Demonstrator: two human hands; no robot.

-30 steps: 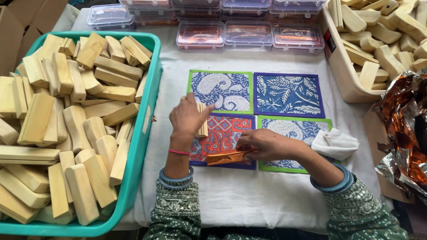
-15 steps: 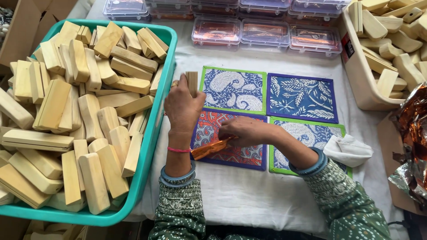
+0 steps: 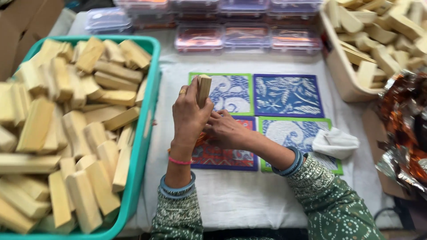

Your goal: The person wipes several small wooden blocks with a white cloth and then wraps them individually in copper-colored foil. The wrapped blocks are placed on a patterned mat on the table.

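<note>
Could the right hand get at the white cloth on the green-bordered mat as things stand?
Probably yes: the white cloth lies uncovered beside the right forearm, nothing over it, though the right hand is busy at the wooden block.

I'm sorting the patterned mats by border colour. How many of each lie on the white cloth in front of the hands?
Green-bordered mats: 2, upper left and lower right
Purple-bordered mats: 2, upper right and lower left, partly under the hands
Total: 4
</note>
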